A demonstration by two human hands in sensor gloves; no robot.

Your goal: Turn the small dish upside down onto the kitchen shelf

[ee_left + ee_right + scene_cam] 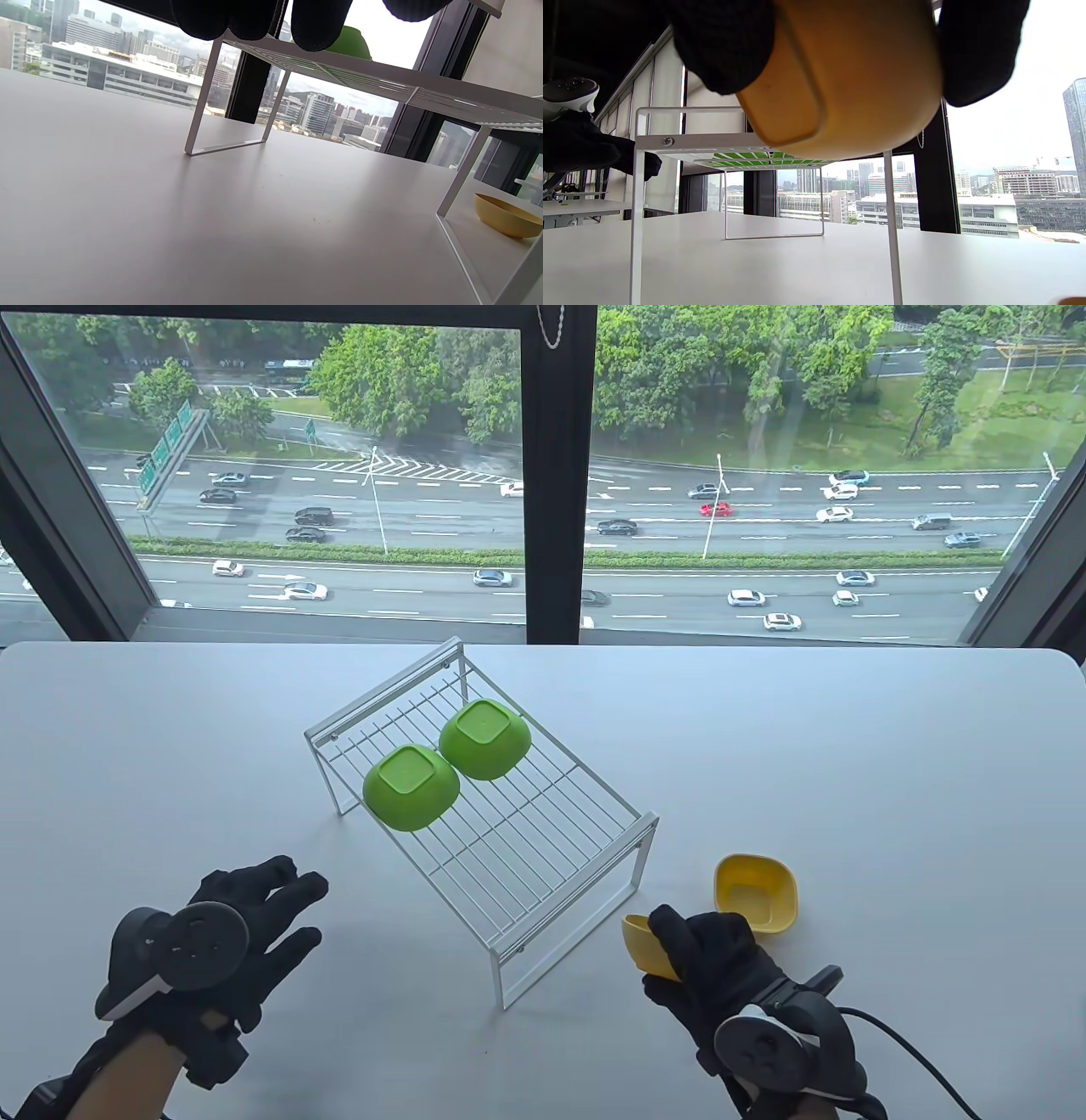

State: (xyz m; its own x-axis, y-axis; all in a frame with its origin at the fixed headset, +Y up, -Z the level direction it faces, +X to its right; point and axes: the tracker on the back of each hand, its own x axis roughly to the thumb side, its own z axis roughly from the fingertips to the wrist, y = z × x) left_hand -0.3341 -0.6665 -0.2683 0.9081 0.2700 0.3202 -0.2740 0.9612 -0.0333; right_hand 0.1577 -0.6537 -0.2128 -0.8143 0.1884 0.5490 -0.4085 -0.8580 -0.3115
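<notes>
A white wire kitchen shelf [484, 806] on thin metal legs stands slantwise in the middle of the white table [848, 780], between the two gloved hands. On its far-left part two green square plastic dishes lie upside down, touching each other: one nearer [411, 787], one farther [484, 739]. The near-right stretch of the rack is bare wire.

There are four small dishes in all: two green, two yellow. One yellow square plastic dish [757, 893] sits upright on the table just right of the shelf's near leg. The other small yellow dish [646, 943] is off the table in the right hand [717, 976], gripped at its rim with the fingers wrapped over it, just beside the shelf's near-right corner and not on the rack.

The left hand [229, 942] hovers over the table left of the shelf, fingers spread wide, holding nothing.

The right wrist view alone shows the held dish's flat base and rounded underside [840, 80] pinched between dark fingertips [725, 46], with the green dishes glimpsed through the wires. The left wrist view shows the shelf from below, one green dish [350, 42] above the grid, and the resting yellow dish [505, 218] beyond the near leg; the table view alone shows both hands at once.
</notes>
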